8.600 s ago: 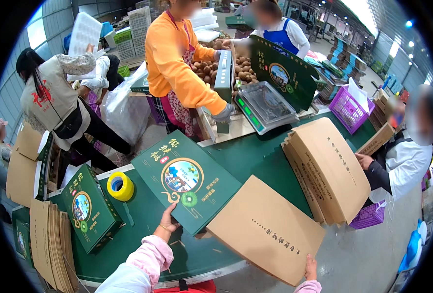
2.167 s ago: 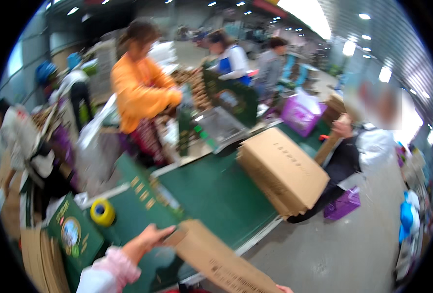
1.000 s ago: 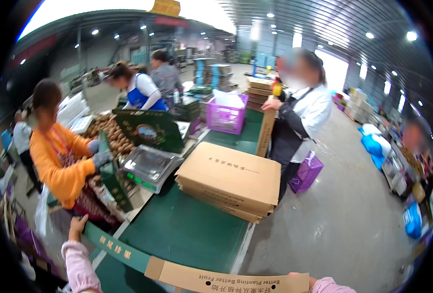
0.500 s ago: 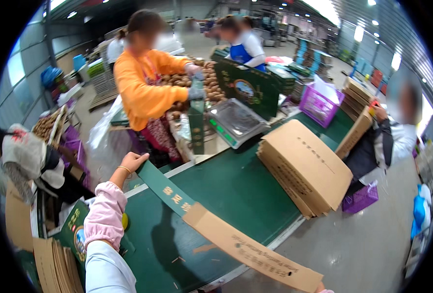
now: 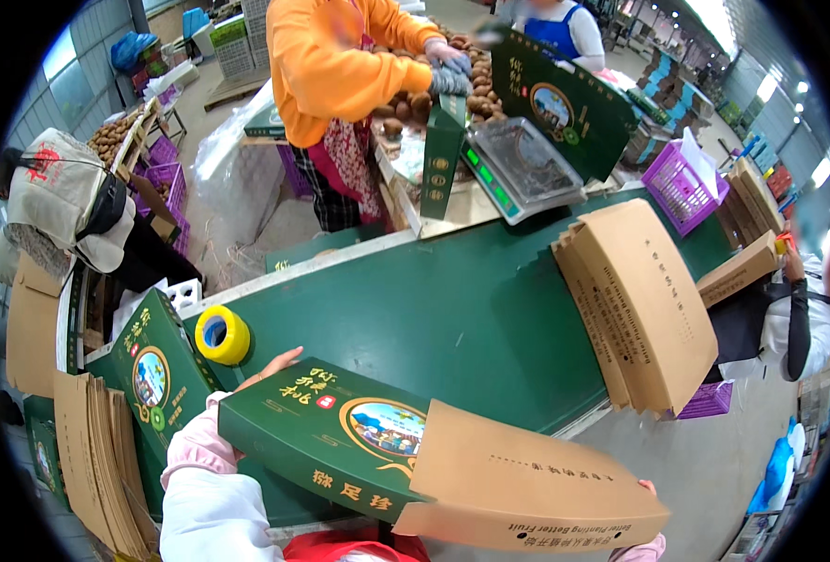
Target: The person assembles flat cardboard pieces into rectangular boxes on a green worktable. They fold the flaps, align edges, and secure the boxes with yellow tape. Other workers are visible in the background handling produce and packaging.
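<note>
A green printed carton [image 5: 293,421] lies tilted in front of me, its right end inside a brown cardboard sleeve [image 5: 536,468]. My left hand [image 5: 274,367] grips the carton's left end, fingers showing past its far edge and the rest of the hand mostly hidden. At the sleeve's far right end, my right hand [image 5: 648,487] holds on; only fingertips and a pink cuff show. Both pieces are held over the near side of the green conveyor belt [image 5: 405,309]. A roll of yellow tape [image 5: 223,335] sits just beyond my left hand.
Nested brown sleeves [image 5: 639,309] stand on the belt at right. Another green carton [image 5: 157,370] and upright brown cardboard [image 5: 101,468] are at left. Across the belt are a scale [image 5: 524,169], a purple basket [image 5: 682,185] and a co-worker in orange [image 5: 340,75]; another person handles cardboard at right.
The carton and sleeve have turned from edge-on to show their broad printed faces, and have come nearer to me. My view has shifted, and the tape roll is now uncovered.
</note>
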Tool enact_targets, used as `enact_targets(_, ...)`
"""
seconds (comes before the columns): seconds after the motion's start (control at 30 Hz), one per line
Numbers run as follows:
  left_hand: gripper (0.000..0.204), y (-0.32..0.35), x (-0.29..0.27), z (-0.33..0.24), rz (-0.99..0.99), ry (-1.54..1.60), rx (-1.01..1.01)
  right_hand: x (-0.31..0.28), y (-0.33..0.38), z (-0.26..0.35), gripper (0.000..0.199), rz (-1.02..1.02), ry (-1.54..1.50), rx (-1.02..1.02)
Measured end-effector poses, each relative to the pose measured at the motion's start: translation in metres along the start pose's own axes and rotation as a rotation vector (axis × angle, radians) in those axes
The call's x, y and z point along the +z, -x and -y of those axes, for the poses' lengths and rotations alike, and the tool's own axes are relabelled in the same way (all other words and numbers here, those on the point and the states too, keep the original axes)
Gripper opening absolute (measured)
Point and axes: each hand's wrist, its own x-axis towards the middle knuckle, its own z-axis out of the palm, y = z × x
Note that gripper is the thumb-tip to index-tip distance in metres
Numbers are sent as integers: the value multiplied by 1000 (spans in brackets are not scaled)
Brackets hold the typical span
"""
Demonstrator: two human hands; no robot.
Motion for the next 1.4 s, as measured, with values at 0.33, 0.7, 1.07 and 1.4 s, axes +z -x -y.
enact_targets(0.33, 68, 22, -18, 25, 139, 86, -207, -22, 1, -12, 46, -22, -35, 55)
enact_targets(0.7, 69, 9, 4, 3, 1, -303, -528, -205, -14, -101, 50, -120, 198, 400)
enact_targets(1.07, 55, 9, 15, 58, -87, 182, -218, -151, -66, -175, 44, -199, 186, 9)
enact_targets(1.4, 66, -16, 76, 51, 21, 99, -152, -145, -47, -188, 49, -214, 168, -138)
